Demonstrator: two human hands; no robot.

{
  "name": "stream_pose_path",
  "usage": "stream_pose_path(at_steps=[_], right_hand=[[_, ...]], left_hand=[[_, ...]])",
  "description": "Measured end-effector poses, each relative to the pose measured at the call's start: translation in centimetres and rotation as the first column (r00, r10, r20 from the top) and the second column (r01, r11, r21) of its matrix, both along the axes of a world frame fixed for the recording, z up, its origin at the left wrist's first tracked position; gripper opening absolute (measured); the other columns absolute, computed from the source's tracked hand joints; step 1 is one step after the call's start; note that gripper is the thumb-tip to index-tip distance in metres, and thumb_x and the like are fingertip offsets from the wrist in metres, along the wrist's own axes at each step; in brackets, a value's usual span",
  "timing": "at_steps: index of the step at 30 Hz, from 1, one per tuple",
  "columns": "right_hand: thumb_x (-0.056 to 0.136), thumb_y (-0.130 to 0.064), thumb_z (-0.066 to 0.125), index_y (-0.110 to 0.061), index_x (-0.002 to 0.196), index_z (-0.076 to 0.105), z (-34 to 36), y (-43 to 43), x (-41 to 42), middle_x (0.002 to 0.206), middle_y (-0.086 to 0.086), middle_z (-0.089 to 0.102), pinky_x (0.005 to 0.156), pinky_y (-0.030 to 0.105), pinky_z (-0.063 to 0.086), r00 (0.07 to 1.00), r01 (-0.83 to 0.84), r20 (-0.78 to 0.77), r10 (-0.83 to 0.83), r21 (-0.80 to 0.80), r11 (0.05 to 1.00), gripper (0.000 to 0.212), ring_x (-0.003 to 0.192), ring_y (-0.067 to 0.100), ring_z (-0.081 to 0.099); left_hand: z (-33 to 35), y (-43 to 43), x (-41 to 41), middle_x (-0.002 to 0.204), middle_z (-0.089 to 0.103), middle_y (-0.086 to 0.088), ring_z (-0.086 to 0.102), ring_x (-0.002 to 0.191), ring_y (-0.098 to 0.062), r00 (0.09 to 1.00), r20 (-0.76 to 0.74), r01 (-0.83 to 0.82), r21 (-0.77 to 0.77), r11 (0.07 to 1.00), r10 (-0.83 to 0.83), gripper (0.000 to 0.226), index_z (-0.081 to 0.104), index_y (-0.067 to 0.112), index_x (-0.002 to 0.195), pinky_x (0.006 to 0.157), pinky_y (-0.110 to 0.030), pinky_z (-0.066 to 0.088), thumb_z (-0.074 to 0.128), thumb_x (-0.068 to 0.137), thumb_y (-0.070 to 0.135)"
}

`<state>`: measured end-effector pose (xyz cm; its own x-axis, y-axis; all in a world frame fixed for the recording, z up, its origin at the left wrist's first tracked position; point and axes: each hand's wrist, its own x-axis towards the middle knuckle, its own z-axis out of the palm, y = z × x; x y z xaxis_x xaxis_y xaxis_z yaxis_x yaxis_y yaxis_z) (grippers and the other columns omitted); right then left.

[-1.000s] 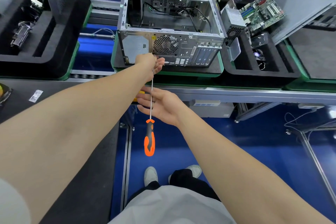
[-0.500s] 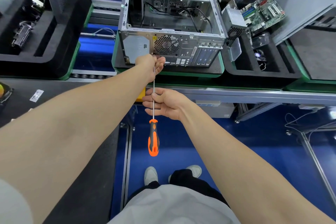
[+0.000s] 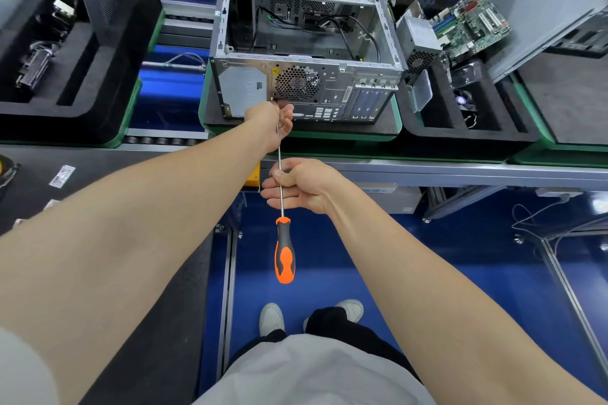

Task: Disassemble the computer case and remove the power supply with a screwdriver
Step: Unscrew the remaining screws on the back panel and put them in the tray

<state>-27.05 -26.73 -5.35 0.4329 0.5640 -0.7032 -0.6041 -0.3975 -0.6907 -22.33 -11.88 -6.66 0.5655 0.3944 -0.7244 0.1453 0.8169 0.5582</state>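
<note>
Beneath the conveyor rail carrying the computer case, upper centre, lies blue floor. Both the left hand and right hand grip the screwdriver by its shaft.

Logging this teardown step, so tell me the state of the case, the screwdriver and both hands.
Case: top side open, lying on a tray, rear panel toward the person.
Screwdriver: tip end at the case's rear, handle hanging free.
Left hand: grips the shaft near the tip.
Right hand: pinches the shaft at mid-length.
</note>
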Motion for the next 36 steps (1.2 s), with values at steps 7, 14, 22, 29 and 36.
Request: stream_pose_path(at_steps=[7,14,22,29,36], right_hand=[[0.104,0.0,0.063,-0.003,0.103,0.067,0.3,-0.2,0.2,0.077,0.013,0.079,0.063,0.038,0.066,0.999,0.03,0.043,-0.029,-0.022,0.999,0.006,0.074,0.027,0.08],[0.101,0.0,0.068,0.0,0.107,0.068,0.6,-0.3,-0.1,0.08,0.016,0.079,0.064,0.038,0.066,0.996,0.028,0.089,-0.031,0.029,0.999,0.005,0.078,0.03,0.081],[0.114,-0.024,0.049,-0.006,0.128,0.06,-0.9,-2.2,-0.5,0.097,0.014,0.078,0.069,0.032,0.064,0.991,0.047,-0.13,0.002,0.374,0.926,0.025,0.085,0.023,0.079],[0.111,-0.056,0.039,-0.022,0.116,0.072,-2.8,-2.9,-3.0,0.067,0.004,0.06,0.048,0.027,0.054,0.894,0.17,-0.435,0.105,0.547,0.82,0.048,0.047,0.013,0.055],[0.114,-0.048,0.037,-0.012,0.098,0.058,-1.9,-2.0,-4.3,0.052,0.0,0.049,0.029,0.019,0.021,0.87,0.295,-0.492,-0.023,0.484,0.823,0.044,0.028,0.006,0.029]], left_hand=[[-0.2,0.1,-0.5,0.057,0.064,-0.002,0.05,0.039,-0.005,0.992,0.125,0.015,-0.138,0.99,0.002,0.025,0.059,0.007,0.115,0.035,-0.016,0.037,0.036,0.108,0.014],[-0.4,-0.2,-0.8,0.057,0.064,-0.004,0.049,0.038,-0.008,0.989,0.132,0.068,-0.046,0.997,-0.061,0.03,0.055,0.0,0.122,0.038,-0.017,0.039,0.035,0.11,0.017],[-0.2,0.0,0.3,0.068,0.056,-0.006,0.024,0.033,-0.006,0.99,0.143,-0.004,-0.064,0.998,0.013,0.017,0.044,0.008,0.098,0.031,-0.017,0.018,0.03,0.108,0.008],[-0.1,-0.2,0.3,0.058,0.061,-0.006,0.025,0.036,-0.007,0.986,0.157,-0.037,-0.143,0.989,0.059,0.017,0.05,0.005,0.106,0.033,-0.018,0.019,0.035,0.109,0.011],[0.1,-0.3,0.0,0.077,0.064,-0.01,0.027,0.044,-0.007,0.988,0.144,-0.042,-0.131,0.991,0.061,0.018,0.052,0.004,0.109,0.035,-0.016,0.021,0.034,0.109,0.01]])
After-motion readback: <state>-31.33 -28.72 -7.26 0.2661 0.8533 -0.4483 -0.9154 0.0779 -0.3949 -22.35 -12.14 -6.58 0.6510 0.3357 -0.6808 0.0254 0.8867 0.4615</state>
